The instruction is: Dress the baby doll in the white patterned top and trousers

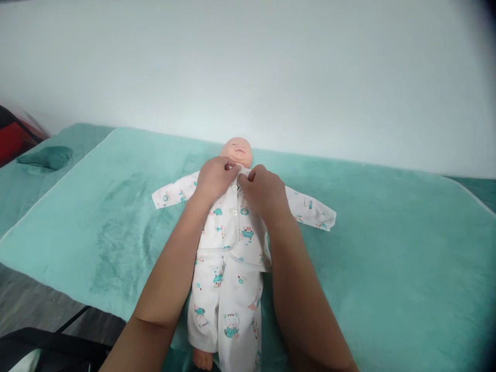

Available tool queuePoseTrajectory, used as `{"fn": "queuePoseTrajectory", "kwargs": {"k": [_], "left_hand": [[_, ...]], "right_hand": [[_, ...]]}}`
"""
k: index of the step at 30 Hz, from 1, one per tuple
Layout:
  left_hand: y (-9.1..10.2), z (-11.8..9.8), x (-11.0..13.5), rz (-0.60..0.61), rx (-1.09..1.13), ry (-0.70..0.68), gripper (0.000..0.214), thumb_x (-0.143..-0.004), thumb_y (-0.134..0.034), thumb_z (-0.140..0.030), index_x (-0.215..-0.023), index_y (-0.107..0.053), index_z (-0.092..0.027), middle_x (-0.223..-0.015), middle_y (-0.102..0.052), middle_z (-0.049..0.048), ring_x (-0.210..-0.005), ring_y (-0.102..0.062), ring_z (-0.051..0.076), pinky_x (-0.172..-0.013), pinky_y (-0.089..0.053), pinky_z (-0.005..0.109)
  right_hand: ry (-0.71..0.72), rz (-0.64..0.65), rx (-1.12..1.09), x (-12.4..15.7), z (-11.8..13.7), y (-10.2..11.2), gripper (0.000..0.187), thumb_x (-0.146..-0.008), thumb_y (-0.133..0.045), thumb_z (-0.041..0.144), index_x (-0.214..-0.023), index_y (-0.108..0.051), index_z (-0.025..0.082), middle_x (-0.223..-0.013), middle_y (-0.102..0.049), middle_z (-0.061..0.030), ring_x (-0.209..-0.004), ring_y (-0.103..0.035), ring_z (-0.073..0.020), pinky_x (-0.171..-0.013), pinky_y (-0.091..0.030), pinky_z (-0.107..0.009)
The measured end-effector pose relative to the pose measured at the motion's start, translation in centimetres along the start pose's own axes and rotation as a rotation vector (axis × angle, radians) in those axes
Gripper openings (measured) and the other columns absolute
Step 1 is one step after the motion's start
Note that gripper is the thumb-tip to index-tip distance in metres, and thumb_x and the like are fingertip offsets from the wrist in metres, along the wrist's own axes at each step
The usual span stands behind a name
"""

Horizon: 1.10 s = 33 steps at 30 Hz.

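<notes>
A baby doll lies on its back on a teal blanket, head towards the wall. It wears a white printed shirt with its sleeves spread out, and matching trousers. My left hand and my right hand meet at the doll's neck. Both pinch the shirt's collar at the top of the button front, fingers closed on the cloth. One bare foot sticks out of a trouser leg near me.
A small dark green cushion lies at the far left of the bed. A pale wall rises right behind the doll's head. A red and black object stands at the left edge. Dark floor shows at the lower left.
</notes>
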<state>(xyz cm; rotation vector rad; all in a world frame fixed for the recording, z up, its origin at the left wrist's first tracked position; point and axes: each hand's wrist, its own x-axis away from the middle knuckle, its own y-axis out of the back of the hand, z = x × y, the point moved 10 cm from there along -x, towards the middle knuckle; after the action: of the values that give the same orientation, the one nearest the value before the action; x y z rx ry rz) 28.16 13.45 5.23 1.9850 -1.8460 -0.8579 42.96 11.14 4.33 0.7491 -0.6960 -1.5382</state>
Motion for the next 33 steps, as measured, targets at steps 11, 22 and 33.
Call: {"fn": "queuePoseTrajectory", "kwargs": {"k": [11, 22, 33], "left_hand": [[0.4, 0.4, 0.4, -0.122, 0.216, -0.060, 0.009, -0.093, -0.060, -0.022, -0.085, -0.065, -0.021, -0.088, -0.071, 0.0007, -0.076, -0.059, 0.015, -0.076, -0.046, 0.030], [0.8, 0.7, 0.8, -0.228, 0.323, 0.015, 0.007, -0.091, -0.062, -0.020, -0.086, -0.067, -0.020, -0.088, -0.070, 0.0009, -0.081, -0.061, 0.014, -0.079, -0.047, 0.029], [-0.3, 1.2, 0.1, -0.085, 0.171, 0.032, 0.012, -0.090, -0.064, -0.023, -0.079, -0.067, -0.020, -0.094, -0.072, 0.0039, -0.092, -0.065, 0.019, -0.087, -0.049, 0.035]], "right_hand": [[0.089, -0.168, -0.578, -2.2, -0.7, 0.8, 0.011, -0.083, -0.062, 0.029, -0.076, -0.062, 0.022, -0.067, -0.057, 0.0038, -0.064, -0.046, -0.0144, -0.065, -0.037, -0.030], [0.066, -0.133, -0.728, -2.3, -1.0, -0.9, 0.013, -0.077, -0.068, 0.034, -0.083, -0.067, 0.021, -0.080, -0.068, 0.0009, -0.076, -0.059, -0.0164, -0.075, -0.048, -0.032], [0.083, -0.098, -0.649, -2.2, -0.5, -1.0, 0.024, -0.075, -0.058, 0.023, -0.093, -0.074, 0.019, -0.087, -0.072, -0.0021, -0.080, -0.062, -0.0175, -0.078, -0.050, -0.033]]}}
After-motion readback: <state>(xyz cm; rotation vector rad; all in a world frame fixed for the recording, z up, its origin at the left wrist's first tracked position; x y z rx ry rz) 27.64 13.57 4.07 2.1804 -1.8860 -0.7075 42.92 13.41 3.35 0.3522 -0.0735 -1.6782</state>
